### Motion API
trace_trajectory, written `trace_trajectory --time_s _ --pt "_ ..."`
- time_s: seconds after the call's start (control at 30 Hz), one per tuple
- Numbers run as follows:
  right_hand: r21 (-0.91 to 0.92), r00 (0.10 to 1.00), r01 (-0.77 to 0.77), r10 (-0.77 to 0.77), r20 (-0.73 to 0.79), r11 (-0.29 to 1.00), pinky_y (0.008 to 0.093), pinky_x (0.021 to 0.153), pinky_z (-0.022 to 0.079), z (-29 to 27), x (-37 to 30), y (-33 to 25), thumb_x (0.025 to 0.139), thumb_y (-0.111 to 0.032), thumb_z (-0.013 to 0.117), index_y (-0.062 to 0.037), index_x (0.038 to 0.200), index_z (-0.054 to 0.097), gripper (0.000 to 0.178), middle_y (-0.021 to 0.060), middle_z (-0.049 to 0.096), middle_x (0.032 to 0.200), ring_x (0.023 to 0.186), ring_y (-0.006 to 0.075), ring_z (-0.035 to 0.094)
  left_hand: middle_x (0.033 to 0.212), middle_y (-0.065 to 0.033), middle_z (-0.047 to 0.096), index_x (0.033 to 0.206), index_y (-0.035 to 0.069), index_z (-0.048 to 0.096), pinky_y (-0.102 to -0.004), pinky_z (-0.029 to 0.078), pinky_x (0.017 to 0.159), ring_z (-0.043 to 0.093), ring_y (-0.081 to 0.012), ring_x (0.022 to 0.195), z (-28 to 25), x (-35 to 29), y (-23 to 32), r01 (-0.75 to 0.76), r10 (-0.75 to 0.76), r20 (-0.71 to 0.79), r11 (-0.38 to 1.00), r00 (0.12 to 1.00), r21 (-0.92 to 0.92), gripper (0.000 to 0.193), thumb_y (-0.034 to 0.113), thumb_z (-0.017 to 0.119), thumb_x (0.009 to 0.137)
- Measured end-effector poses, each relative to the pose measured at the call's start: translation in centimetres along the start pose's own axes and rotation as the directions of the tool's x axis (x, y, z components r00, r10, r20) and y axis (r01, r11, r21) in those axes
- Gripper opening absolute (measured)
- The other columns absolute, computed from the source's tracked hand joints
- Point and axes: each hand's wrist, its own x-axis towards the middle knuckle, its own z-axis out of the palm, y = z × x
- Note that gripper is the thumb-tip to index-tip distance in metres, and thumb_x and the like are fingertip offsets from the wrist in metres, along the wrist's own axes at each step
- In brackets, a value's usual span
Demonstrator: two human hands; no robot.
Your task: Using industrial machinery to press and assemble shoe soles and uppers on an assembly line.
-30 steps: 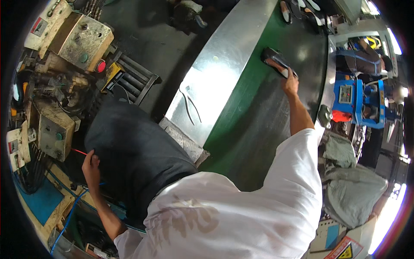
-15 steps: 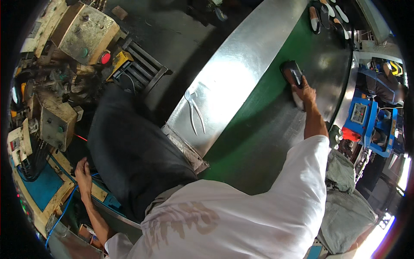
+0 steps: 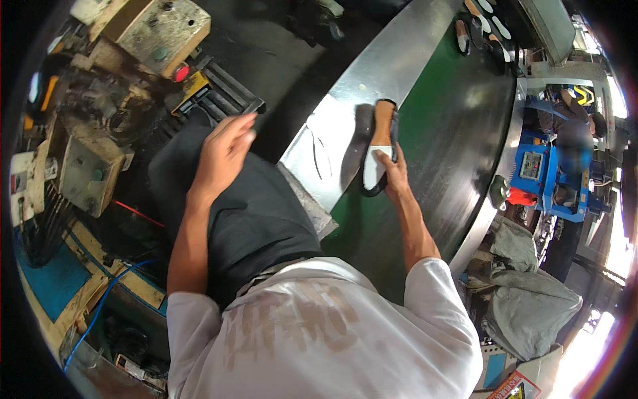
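My right hand (image 3: pixel 395 171) grips a black shoe (image 3: pixel 383 136), its underside facing up, tan toward the heel and white toward the toe. The thumb lies on the white part and the fingers go round the side. It is held above the line between the bare metal ledge (image 3: pixel 332 100) and the green belt (image 3: pixel 359 229). Over my dark-trousered lap, my left hand (image 3: pixel 226 151) is raised with its fingers stretched out and nothing in it. Pliers (image 3: pixel 320 151) with pale handles rest on the metal ledge, between the two hands.
Several more shoes (image 3: pixel 488 30) lie at the belt's far end. Grimy control boxes (image 3: pixel 163 33) and machine parts stand at the left, near a slatted metal frame (image 3: pixel 229 83). A blue machine (image 3: pixel 533 166), a person (image 3: pixel 575 126) and grey cloth (image 3: pixel 531 299) are on the right.
My right hand has lifted the shoe off the belt, brought it left and nearer, and turned its underside up. My left hand has risen from the machine side to over my lap.
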Motion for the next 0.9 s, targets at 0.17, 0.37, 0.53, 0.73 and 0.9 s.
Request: trace_trajectory --time_s 0.17,0.37,0.53,0.73,0.9 --pt "-0.031 0.885 0.013 0.003 0.465 0.999 0.0417 0.113 0.051 15.5 -11.3 -3.8 0.093 -0.015 0.085 -0.0011 0.172 0.030 0.097 0.0223 0.060 0.150 0.131 0.0305 0.063 0.157 -0.0137 0.058 0.157 0.006 0.057 -0.0399 0.058 0.104 0.068 -0.0272 0.132 -1.3 1.7 0.3 0.075 -0.079 -0.011 0.974 0.997 -0.213 0.051 0.012 0.068 0.108" --pt "-0.275 0.544 0.406 0.012 0.839 0.872 0.0421 0.127 0.036 27.2 -17.9 -3.8 0.093 -0.029 0.086 0.0008 0.171 0.030 0.100 0.0238 0.050 0.163 0.153 0.0309 0.046 0.130 -0.0181 0.076 0.136 0.000 0.071 -0.0366 0.056 0.102 0.072 -0.0260 0.122 -9.4 -7.8 -3.5 0.013 0.017 -0.441 0.998 0.897 0.066 0.032 0.006 0.063 0.106" --pt "-0.142 0.291 0.693 -0.095 0.952 0.706 0.0435 0.130 0.034 36.4 -18.4 -4.5 0.095 -0.038 0.085 0.0005 0.174 0.020 0.109 0.0296 0.046 0.166 0.158 0.0349 0.042 0.127 -0.0189 0.077 0.130 -0.003 0.073 -0.0375 0.057 0.103 0.075 -0.0290 0.117 -9.3 -13.6 -3.6 0.080 -0.008 -0.685 0.994 0.729 0.073 0.029 0.001 0.060 0.105" --pt "-0.195 0.269 0.506 0.061 0.961 0.840 0.0422 0.131 0.031 38.2 -18.1 -3.4 0.097 -0.040 0.084 -0.0088 0.177 0.020 0.107 0.0245 0.042 0.171 0.159 0.0328 0.040 0.172 -0.0096 0.042 0.173 0.010 0.031 -0.0425 0.029 0.133 0.039 -0.0262 0.159 -5.5 -18.4 -6.9 -0.285 -0.366 -0.442 0.408 0.819 -0.867 0.065 0.042 0.047 0.119" --pt "-0.158 0.294 0.057 0.135 0.946 0.986 0.0414 0.133 0.028 37.3 -17.3 -1.8 0.112 -0.053 0.059 -0.0109 0.176 0.027 0.083 0.0183 0.036 0.175 0.162 0.0298 0.035 0.175 -0.0137 0.037 0.174 0.007 0.028 -0.0415 0.026 0.133 0.034 -0.0266 0.161 -2.4 -17.4 -6.0 -0.085 -0.489 -0.496 0.645 0.717 -0.759 0.067 0.046 0.037 0.121"
